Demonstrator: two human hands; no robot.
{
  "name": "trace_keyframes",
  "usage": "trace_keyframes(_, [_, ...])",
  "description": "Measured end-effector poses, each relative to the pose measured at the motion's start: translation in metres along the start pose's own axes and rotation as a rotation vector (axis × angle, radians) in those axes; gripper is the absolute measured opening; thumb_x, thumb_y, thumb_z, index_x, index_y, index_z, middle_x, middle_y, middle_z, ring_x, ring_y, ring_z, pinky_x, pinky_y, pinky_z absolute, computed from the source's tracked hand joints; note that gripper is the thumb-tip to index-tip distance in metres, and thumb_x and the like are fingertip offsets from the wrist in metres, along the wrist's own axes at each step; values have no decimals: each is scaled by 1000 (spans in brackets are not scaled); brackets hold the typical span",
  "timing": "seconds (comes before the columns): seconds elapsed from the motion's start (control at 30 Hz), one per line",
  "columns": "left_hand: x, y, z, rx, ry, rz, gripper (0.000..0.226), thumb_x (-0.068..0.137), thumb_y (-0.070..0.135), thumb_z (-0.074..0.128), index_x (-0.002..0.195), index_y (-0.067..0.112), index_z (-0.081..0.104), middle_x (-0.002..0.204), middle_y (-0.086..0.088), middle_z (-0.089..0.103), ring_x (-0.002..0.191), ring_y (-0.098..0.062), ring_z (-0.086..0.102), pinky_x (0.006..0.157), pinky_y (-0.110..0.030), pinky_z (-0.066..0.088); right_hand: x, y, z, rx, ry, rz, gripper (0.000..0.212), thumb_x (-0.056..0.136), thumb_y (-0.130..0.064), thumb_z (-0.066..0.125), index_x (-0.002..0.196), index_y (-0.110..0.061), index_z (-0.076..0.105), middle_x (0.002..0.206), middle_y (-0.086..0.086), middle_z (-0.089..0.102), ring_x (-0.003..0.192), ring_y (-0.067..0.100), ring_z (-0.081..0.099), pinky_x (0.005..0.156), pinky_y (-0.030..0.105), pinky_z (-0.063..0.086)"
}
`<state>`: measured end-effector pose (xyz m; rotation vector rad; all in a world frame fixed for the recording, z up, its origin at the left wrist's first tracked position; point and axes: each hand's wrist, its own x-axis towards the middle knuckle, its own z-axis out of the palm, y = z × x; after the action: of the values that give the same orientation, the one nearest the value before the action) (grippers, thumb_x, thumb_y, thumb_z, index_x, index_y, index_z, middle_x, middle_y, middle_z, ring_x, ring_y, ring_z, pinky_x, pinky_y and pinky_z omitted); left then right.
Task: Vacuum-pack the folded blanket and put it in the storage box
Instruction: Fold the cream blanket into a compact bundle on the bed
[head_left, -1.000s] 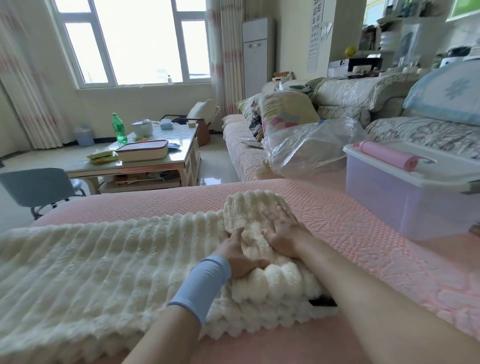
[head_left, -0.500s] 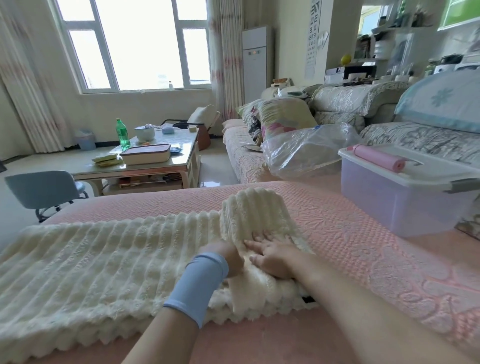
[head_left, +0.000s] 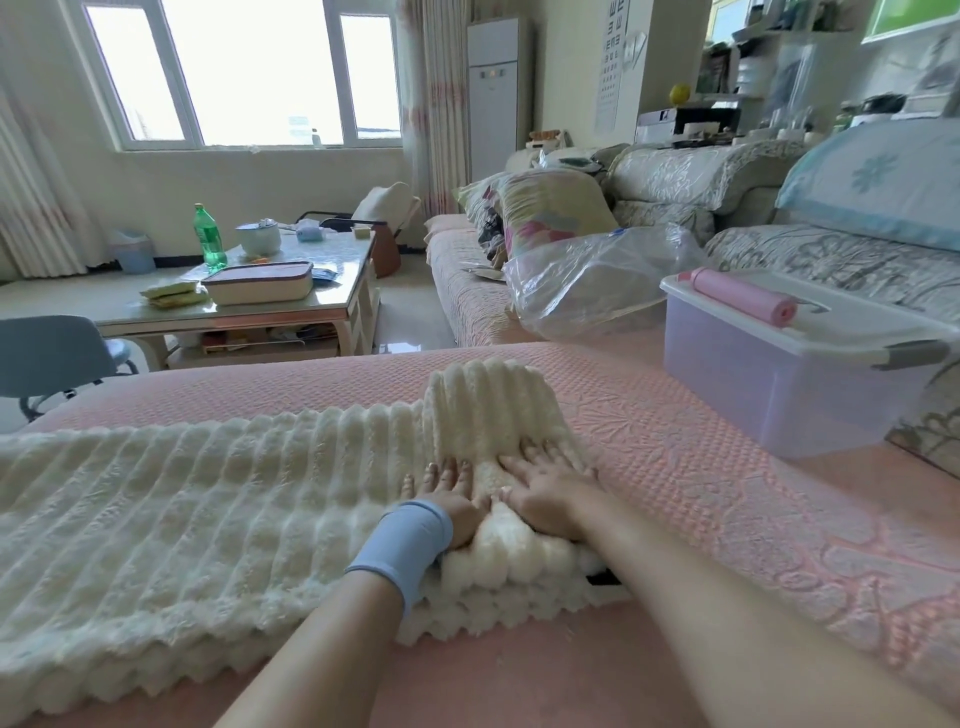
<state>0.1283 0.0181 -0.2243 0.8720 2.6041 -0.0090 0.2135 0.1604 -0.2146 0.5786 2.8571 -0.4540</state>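
Blanket, half folded, lies on the pink cover left of the closed box. Clear bag waits beyond the box. Left grip and right grip, fingers straight, press the fold flat, likely compacting it for bagging.

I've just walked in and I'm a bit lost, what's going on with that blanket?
A person is folding a cream blanket on a pink cover. The left hand and right hand press flat on the folded right end, while the rest lies spread out to the left. It is not yet packed: a clear bag lies further back, and the box sits to the right with its lid on and a pink roll on top.
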Motion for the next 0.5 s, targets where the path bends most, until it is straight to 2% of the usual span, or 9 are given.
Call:
trace_keyframes(0.1, [-16, 6, -20, 24, -48, -25, 61, 103, 48, 19, 155, 17, 11, 163, -5, 1, 149, -26, -3, 120, -47, 0, -6, 10, -9, 170, 73, -54, 58, 98, -56, 35, 154, -43, 24, 168, -8, 1, 154, 18, -3, 122, 56, 1])
trace_keyframes(0.17, [-28, 11, -35, 37, 100, 27, 53, 104, 40, 22, 147, 13, 38, 158, -9, 25, 147, -28, 15, 119, -45, 10, -13, 14, -13, 190, 101, -48, 58, 99, -52, 39, 154, -40, 27, 168, -6, 4, 154, 18, 1, 123, 53, 5])
trace_keyframes(0.2, [-32, 13, -38, 7, 196, 68, 50, 104, 38, 22, 144, 15, 43, 157, -7, 29, 146, -26, 20, 119, -45, 15, -16, 13, -14, 163, 85, -38, 58, 99, -51, 39, 155, -41, 25, 168, -6, 2, 154, 18, -1, 123, 53, 5])
trace_keyframes(0.23, [-36, 15, -35, -15, 245, 116, 49, 104, 36, 22, 145, 18, 40, 158, -6, 27, 146, -25, 19, 119, -46, 15, -20, 12, -14, 127, 59, -29, 59, 100, -52, 39, 155, -42, 22, 168, -7, 0, 154, 17, -3, 123, 55, 5])
trace_keyframes(0.3, [-41, 20, -14, 38, 173, 182, 53, 103, 37, 19, 153, 21, 20, 162, -4, 8, 149, -22, 5, 119, -52, 5, -27, 7, -14, 94, 19, -15, 59, 101, -53, 36, 156, -43, 19, 168, -7, -4, 154, 16, -7, 122, 57, 3])
trace_keyframes(0.37, [-39, 17, 15, 20, 55, 127, 62, 101, 50, 14, 155, 25, -4, 161, 0, -14, 148, -18, -13, 118, -52, -8, -34, 3, -16, 121, 33, 11, 61, 101, -52, 39, 157, -40, 17, 168, -3, -7, 154, 19, -7, 122, 56, 4])
trace_keyframes(0.4, [-38, 13, 22, -40, 36, 93, 66, 99, 55, 13, 154, 26, -10, 160, 2, -20, 147, -16, -18, 118, -49, -11, -40, 1, -17, 135, 53, 44, 64, 101, -52, 39, 158, -37, 14, 167, 0, -9, 154, 23, -8, 123, 56, 4])
trace_keyframes(0.47, [-40, 9, 25, -123, 10, 67, 71, 97, 61, 16, 153, 27, -13, 160, 2, -21, 147, -16, -19, 118, -46, -11, -49, 1, -17, 224, 92, 189, 73, 100, -54, 38, 160, -29, 4, 167, 5, -11, 154, 32, -3, 122, 57, 8])
trace_keyframes(0.5, [-44, 10, 21, -141, 0, 45, 72, 97, 62, 18, 153, 27, -12, 160, 1, -19, 147, -16, -18, 119, -46, -10, -54, 2, -18, 312, 106, 270, 78, 99, -55, 41, 160, -25, 5, 167, 9, -4, 152, 36, 7, 122, 55, 14])
